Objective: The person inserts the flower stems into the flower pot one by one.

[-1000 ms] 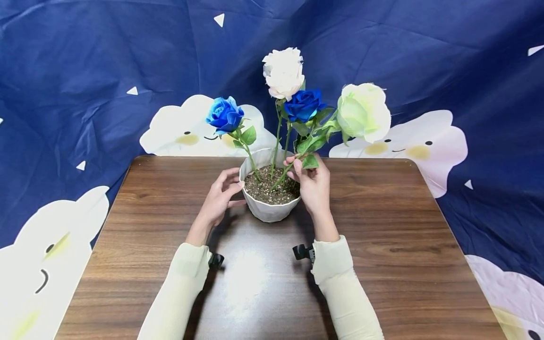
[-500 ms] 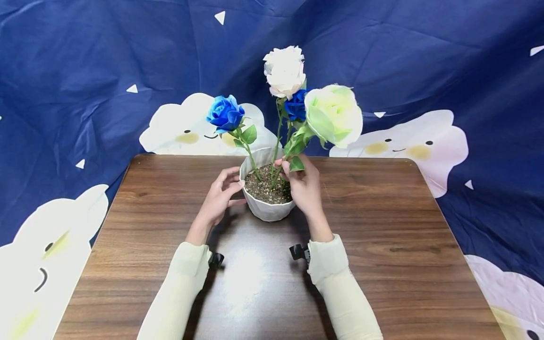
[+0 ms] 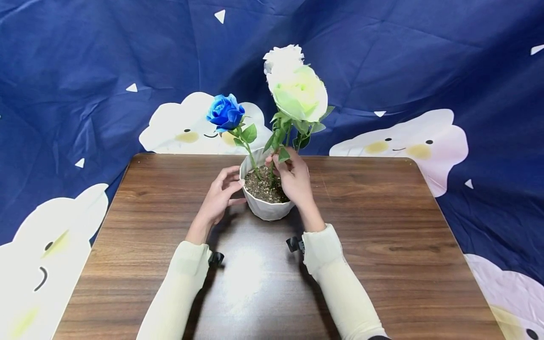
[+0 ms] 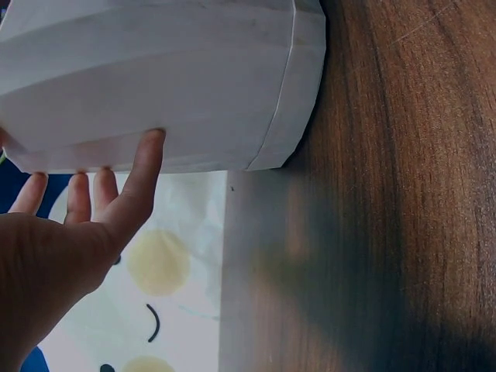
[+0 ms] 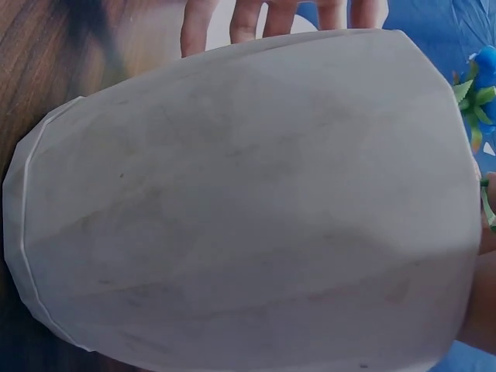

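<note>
A white faceted flowerpot [image 3: 268, 211] filled with brown soil [image 3: 260, 189] stands on the table. My left hand [image 3: 216, 198] rests against its left side, thumb at the rim; in the left wrist view the spread fingertips touch the pot wall [image 4: 155, 93]. Over the soil, my right hand [image 3: 297, 182] pinches the stem of a pale green rose [image 3: 302, 94]. This bloom overlaps a white rose [image 3: 281, 55] behind it in the head view. A blue rose [image 3: 225, 112] leans left from the soil. The second blue bloom is hidden.
The pot stands near the far edge of the brown wooden table [image 3: 382, 226]. Behind the table hangs a dark blue cloth [image 3: 106, 42] printed with white clouds. The pot's side [image 5: 248, 194] fills most of the right wrist view.
My right hand has moved left with the green rose, whose bloom now stands more upright, in front of the white rose and the second blue one. My left hand has stayed at the pot.
</note>
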Motion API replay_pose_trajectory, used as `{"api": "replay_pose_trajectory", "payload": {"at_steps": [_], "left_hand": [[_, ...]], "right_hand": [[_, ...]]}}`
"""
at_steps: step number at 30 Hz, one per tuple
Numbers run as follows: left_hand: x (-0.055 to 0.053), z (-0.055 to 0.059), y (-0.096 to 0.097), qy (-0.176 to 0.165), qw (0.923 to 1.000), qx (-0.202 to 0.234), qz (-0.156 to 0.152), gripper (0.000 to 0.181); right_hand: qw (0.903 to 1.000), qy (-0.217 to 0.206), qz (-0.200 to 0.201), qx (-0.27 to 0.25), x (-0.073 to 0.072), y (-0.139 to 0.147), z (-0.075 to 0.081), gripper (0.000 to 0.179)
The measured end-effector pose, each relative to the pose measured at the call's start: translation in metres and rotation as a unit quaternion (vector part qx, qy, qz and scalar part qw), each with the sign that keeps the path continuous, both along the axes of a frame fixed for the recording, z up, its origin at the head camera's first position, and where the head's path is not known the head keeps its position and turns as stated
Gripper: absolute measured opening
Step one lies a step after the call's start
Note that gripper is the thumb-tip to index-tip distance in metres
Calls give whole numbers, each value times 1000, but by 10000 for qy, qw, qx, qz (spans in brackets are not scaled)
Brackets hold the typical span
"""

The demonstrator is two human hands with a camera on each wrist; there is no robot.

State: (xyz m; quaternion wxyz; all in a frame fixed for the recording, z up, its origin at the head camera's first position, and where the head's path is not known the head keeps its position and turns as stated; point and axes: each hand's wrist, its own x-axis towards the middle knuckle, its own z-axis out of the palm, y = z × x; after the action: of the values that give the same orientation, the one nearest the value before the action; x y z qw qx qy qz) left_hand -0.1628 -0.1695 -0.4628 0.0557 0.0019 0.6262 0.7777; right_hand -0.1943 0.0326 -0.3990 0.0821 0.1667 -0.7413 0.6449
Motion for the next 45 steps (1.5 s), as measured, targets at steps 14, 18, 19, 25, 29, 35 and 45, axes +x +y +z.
{"api": "replay_pose_trajectory", "payload": {"at_steps": [14,18,19,25,29,35,45], "left_hand": [[0,1,0,12,10000,-27,-24,51],[0,2,0,0,10000,-52,-40,51],[0,2,0,-10,10000,-43,-38,51],[0,2,0,-16,10000,-19,-44,51],[0,1,0,-1,10000,-12,-58,51],[0,1,1,-10,10000,-30,-58,51],[1,2,0,-25,10000,-1,-22,51]], "right_hand": [[9967,-702,381,-122,-16,-4,-5,23],[9947,-942,366,-193,-19,-3,-4,27],[9947,-956,341,-182,-19,-3,-3,28],[9964,-799,259,63,-24,-2,-3,27],[9972,-622,340,232,-26,-4,-6,25],[9976,-457,416,325,-27,-4,-10,19],[9966,-270,375,684,-29,-6,-11,13]]}}
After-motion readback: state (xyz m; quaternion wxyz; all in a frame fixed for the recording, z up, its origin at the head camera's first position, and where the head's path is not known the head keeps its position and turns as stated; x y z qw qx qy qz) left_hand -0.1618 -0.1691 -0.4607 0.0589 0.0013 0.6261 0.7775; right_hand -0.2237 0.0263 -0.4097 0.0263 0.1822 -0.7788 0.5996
